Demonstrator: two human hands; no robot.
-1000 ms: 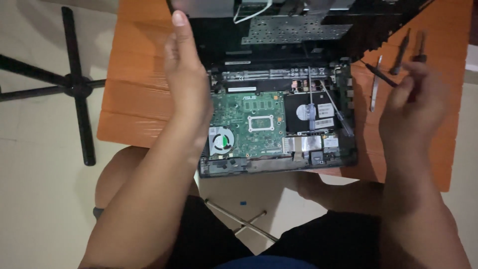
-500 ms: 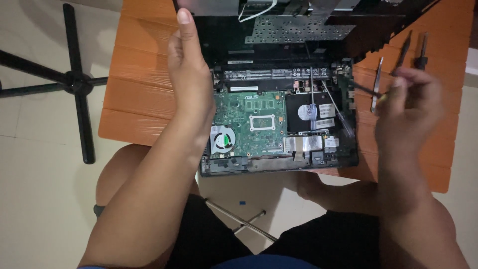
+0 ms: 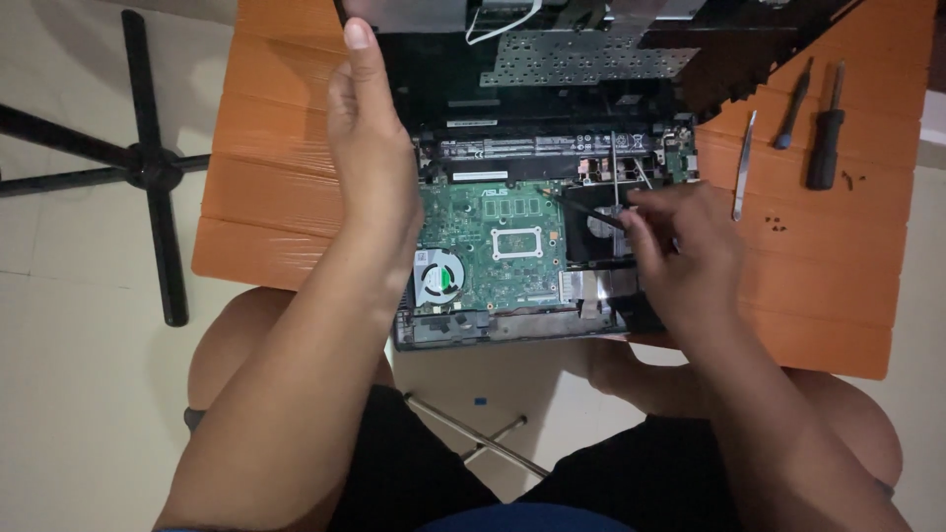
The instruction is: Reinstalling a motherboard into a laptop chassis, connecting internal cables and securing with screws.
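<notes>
Opened laptop, base cover off, green circuit board and round fan exposed, lying near the front edge of a slatted orange table. Right hand over the right half of the board, fingers closed on a thin dark tool with tip toward the board. Left hand flat along the left edge of the chassis, fingers extended, gripping nothing. Tweezers and two screwdrivers on the table, right. Pale tiled floor; black chair base, left.
</notes>
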